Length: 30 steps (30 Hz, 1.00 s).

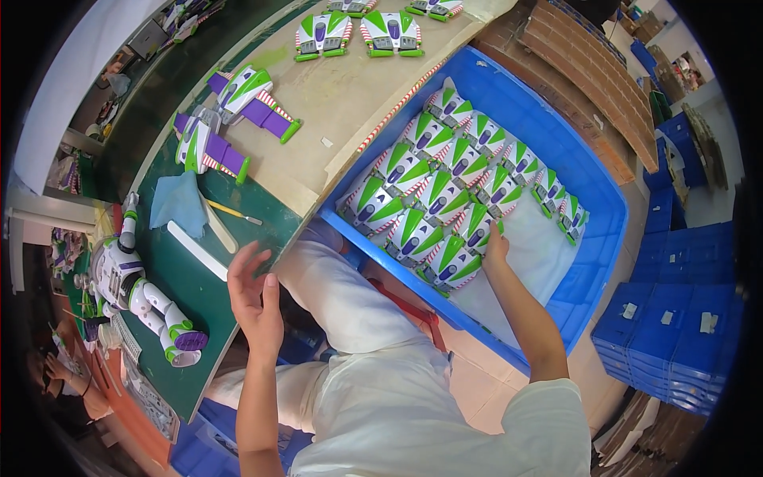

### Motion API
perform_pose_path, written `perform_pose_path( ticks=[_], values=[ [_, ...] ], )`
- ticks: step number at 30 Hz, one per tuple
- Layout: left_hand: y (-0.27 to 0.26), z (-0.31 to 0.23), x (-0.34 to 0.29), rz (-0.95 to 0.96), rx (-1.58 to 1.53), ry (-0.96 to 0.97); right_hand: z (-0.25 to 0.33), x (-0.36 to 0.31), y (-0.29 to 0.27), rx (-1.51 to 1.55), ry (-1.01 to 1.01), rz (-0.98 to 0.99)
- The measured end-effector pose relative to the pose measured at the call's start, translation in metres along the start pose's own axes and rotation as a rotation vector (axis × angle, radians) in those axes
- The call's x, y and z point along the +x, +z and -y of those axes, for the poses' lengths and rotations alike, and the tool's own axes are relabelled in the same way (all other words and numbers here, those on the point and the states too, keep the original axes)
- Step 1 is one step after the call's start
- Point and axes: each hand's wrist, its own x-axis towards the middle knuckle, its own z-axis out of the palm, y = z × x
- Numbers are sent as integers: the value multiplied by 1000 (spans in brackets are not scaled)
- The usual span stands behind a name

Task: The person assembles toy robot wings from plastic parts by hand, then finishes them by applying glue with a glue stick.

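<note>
- R hand (pixel 496 246) is reaching into the blue bin (pixel 608 199), abt 3 o'clock from view ctr, fingers touching the edge of one green/white pc (pixel 475 228); can't tell if they're clamping it or just resting.
- L hand (pixel 259 300) is hanging near the table edge, 8 o'clock, holding nothing, thumb & fingers apart.
- Done, prob.: a dozen-plus similar pcs are lying in the bin, 12–3 o'clock, most sitting close in rows, w/ no purple wings showing.
- White sheet (pixel 544 248) is showing at 3 o'clock, so this layer's prob. only part-filled.
- Left, prob.: two purple-winged pcs (pixel 246 99) are lying on the table (pixel 318 103), 10–11 o'clock, wings sticking out; compact pcs (pixel 390 33) are sitting at 12, some running out of view. Can't tell if those are finished.
- Also: toy figure (pixel 119 274) is lying just under 9; blue cloth (pixel 176 200) & yellow-handled tool (pixel 229 209) are lying just above 9.
</note>
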Motion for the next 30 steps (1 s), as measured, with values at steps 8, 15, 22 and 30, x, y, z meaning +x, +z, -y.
perform_pose_path(
  ticks=[8,15,22,30],
  values=[
    [-9,5,2,-34,-44,-35,-1,8,21,158,-116,-56],
    [-31,1,22,-151,-344,-213,20,11,-1,-463,-535,-504],
    [-24,17,110,-272,-799,-527,151,-244,182,-259,-966,787],
    [-17,14,152,-199,-863,-595,185,-307,308,-94,-1083,977]
  ],
)
